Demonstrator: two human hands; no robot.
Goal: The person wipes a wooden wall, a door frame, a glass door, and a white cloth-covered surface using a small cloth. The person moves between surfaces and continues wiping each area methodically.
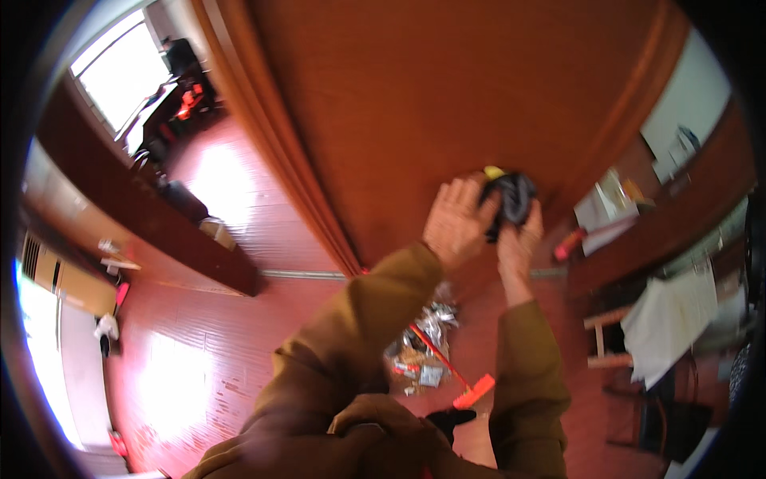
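Note:
A dark crumpled cloth (pixel 516 194) with a yellow patch at its upper left lies against a reddish-brown wooden panel (pixel 419 90). My right hand (pixel 520 242) grips this cloth from below and the right side. Close to the cloth's left edge, my left hand (pixel 458 221) is spread with its palm toward the panel; whether the palm touches the wood cannot be told. Both hands are somewhat blurred.
Below the arms, a broom with an orange-red head (pixel 474 392) lies near a heap of litter (pixel 434 347) on the reddish floor. A cloth-draped wooden chair or frame (pixel 670 323) stands at right. Another person (pixel 182 60) is far off at upper left.

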